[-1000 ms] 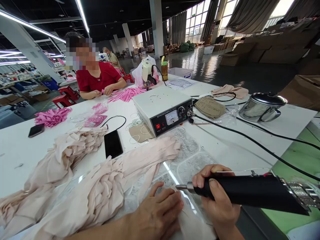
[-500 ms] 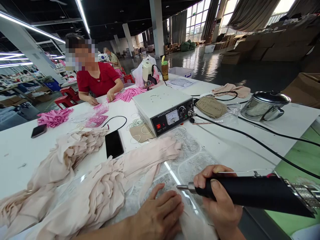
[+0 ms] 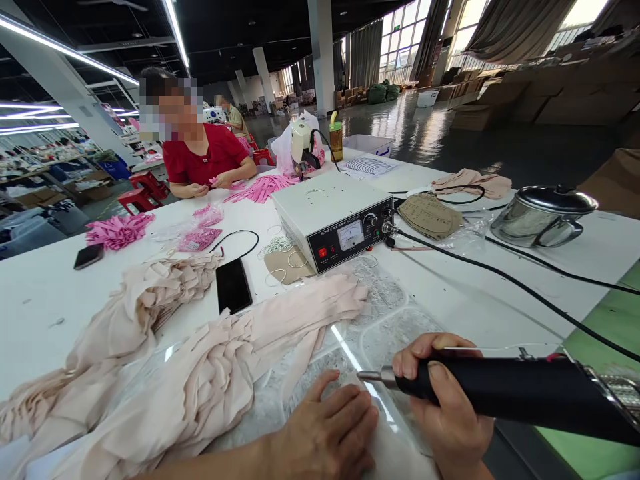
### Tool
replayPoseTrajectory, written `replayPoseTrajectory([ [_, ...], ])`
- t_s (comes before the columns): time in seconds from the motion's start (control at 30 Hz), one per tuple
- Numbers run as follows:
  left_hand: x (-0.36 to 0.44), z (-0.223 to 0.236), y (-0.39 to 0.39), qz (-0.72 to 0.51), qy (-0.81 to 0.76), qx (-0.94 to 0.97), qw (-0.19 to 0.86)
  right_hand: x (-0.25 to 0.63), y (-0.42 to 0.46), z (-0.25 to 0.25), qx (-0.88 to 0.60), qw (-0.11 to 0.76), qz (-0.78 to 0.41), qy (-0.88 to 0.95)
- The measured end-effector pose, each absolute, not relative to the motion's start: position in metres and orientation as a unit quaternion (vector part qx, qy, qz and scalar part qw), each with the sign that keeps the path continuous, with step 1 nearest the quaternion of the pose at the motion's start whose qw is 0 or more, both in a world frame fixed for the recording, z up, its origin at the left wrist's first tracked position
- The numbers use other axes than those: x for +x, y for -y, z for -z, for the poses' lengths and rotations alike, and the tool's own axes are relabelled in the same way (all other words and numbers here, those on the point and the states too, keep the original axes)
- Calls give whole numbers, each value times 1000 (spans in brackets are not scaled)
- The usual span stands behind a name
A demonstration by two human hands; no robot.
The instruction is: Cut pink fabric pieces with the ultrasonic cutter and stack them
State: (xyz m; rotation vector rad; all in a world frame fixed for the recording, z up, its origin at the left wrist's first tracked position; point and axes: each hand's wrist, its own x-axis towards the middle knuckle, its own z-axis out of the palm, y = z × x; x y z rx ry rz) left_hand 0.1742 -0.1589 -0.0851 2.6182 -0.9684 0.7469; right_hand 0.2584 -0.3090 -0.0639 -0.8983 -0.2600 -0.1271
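My right hand [image 3: 450,407] is wrapped round the black body of a handheld ultrasonic welder [image 3: 515,393]. Its slim metal tip points left, close to the fingertips of my left hand [image 3: 327,427]. That left hand lies palm down, fingers stretched out over pale beige fabric [image 3: 395,453] on a clear plastic mat [image 3: 385,337]. How firmly it presses I cannot tell. Left of it spreads a thick, overlapping pile of beige fabric pieces [image 3: 195,387], with a second beige bunch [image 3: 135,307] beyond.
A white control box [image 3: 330,213] with a dial stands mid-table; a black cable [image 3: 490,267] runs from it to the right. A black phone [image 3: 233,287], a steel lidded mug [image 3: 540,217] and brown card pieces [image 3: 430,215] lie around. Across the table a person in red [image 3: 205,160] handles pink strips.
The whole view has shifted slightly, so things sit a little further right. My hands and the welder keep nearly the same pose. The co-worker's hands have come together and lifted a little.
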Motion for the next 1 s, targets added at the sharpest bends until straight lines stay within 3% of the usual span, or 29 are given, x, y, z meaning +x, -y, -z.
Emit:
replayPoseTrajectory([
  [1.0,177,76,164,-264,338,900,82,250,325,61,-477,868,48,126],
])
